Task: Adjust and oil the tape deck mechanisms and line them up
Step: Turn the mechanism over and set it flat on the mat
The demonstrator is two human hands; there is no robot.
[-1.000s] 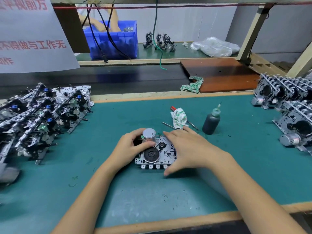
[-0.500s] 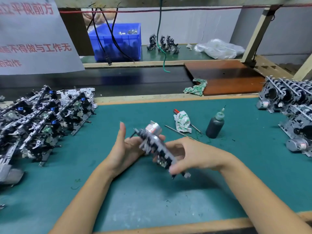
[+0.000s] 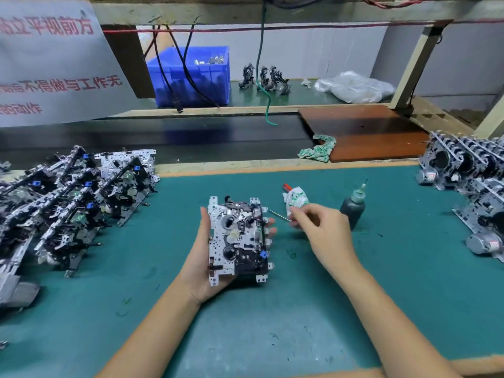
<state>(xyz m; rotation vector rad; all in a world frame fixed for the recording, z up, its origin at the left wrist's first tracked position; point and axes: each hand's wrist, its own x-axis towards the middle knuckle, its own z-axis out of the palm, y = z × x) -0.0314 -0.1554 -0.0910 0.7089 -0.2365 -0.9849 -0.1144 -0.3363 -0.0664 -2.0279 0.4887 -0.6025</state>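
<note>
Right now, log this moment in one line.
left hand holds tape deck mechanism | right hand reaching screwdriver | oil bottle upright

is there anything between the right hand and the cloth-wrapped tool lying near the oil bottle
Nothing visible. The right hand reaches with fingertips already at the white-and-green cloth-wrapped tool; the dark oil bottle stands off to its right, and the silver tape deck mechanism sits in the left hand.

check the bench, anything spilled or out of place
Mostly orderly. Dark specks and smears dot the green mat around the oil bottle, perhaps drips or debris. A crumpled rag lies half on the brown board, half off its edge. The mechanism in the left hand shows no visible damage.
</note>
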